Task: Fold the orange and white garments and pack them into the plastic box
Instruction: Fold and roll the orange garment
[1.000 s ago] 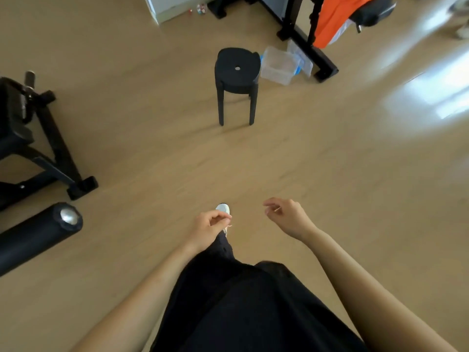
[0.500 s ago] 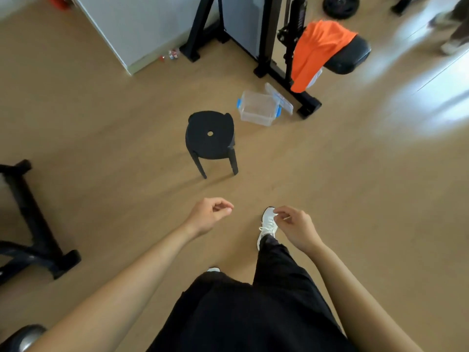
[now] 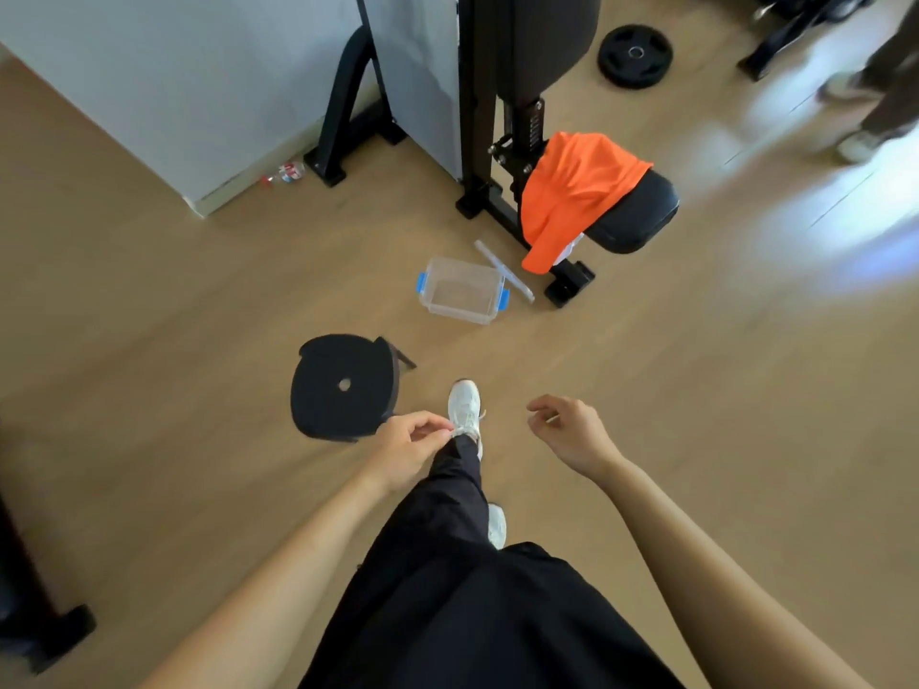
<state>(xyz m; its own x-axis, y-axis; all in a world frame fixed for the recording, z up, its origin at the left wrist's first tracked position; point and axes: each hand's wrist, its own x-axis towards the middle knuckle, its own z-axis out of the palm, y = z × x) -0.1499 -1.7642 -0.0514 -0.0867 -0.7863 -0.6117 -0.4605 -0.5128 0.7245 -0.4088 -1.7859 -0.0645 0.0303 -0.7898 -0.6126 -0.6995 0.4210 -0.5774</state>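
The orange garment (image 3: 572,191) drapes over the black padded seat (image 3: 634,218), with a white garment (image 3: 572,251) peeking out beneath it. The lidless plastic box (image 3: 462,314) sits on the floor nearby. Left hand (image 3: 413,442) and right hand (image 3: 572,430) are well short of these, loosely curled and holding nothing.

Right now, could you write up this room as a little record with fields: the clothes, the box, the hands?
orange garment: draped over the bench seat, unfolded
white garment: only an edge shows under the orange one
box: on the floor, open, nothing inside
lid: off, beside the box
stool: on the floor, nearer than the box
left hand: loosely curled, holds nothing
right hand: loosely curled, holds nothing
folding: not yet begun
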